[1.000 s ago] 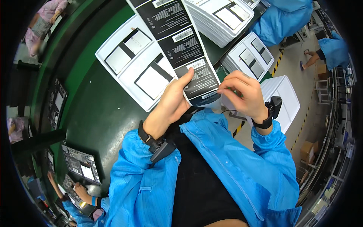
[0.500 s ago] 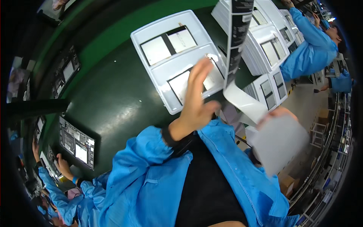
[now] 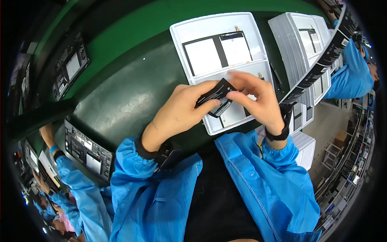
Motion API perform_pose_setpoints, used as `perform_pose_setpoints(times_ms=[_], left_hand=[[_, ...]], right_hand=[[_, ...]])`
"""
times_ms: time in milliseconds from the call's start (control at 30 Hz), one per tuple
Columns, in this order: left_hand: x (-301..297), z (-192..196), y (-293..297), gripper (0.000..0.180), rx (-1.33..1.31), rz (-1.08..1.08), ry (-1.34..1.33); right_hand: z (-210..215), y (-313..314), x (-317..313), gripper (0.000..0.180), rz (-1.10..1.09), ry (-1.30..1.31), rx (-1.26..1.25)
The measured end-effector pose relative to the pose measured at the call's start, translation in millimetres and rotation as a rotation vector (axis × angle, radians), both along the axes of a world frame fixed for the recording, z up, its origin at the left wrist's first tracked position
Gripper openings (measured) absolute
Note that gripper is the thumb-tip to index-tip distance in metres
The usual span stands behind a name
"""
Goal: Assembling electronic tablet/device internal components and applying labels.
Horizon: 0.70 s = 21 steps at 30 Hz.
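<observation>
Between my hands, over the near part of a white two-compartment tray [image 3: 217, 20], is a black printed label [image 3: 214, 97], held tilted. My left hand [image 3: 179, 109] pinches its left side between thumb and fingers. At its right edge, my right hand [image 3: 260, 99] grips with thumb and fingertips; some of those fingers are blurred. Flat white battery packs [image 3: 203, 56] with black edges lie in the tray's far compartment. My hands partly cover another pack [image 3: 230, 116] in the near one.
A long strip of black labels [image 3: 318, 66] hangs across the right side. Behind it stand stacked white trays [image 3: 287, 42]. A thin dark tool [image 3: 277, 76] lies beside the tray. Opened laptop bases [image 3: 88, 149] sit at left, near a co-worker's arm [image 3: 74, 173]. Another person's blue sleeve [image 3: 342, 74] shows at right.
Both hands have come together over the tray and now hold a black label. The blurred pale sheet at my right hand is gone from view. In the picture, tray and strip sit further right.
</observation>
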<state>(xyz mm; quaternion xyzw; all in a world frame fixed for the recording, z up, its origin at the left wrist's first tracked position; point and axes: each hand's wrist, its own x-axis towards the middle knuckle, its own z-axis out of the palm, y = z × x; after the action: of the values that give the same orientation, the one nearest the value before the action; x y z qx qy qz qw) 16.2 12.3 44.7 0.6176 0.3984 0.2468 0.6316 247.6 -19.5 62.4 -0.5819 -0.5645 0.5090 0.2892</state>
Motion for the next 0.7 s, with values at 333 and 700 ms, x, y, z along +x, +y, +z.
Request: perform_pose_setpoints(times_ms=[333,700], left_hand=[[-33.0,-59.9,53.3,0.022,0.886,0.39,0.329],[-38.8,-82.6,56.3,0.023,0.935,0.329,0.282]], right_hand=[[-24.1,75.6,-1.8,0.025,-0.266,-0.028,-0.099],[-49.7,85.8,-19.0,0.036,-0.252,-0.09,-0.156]])
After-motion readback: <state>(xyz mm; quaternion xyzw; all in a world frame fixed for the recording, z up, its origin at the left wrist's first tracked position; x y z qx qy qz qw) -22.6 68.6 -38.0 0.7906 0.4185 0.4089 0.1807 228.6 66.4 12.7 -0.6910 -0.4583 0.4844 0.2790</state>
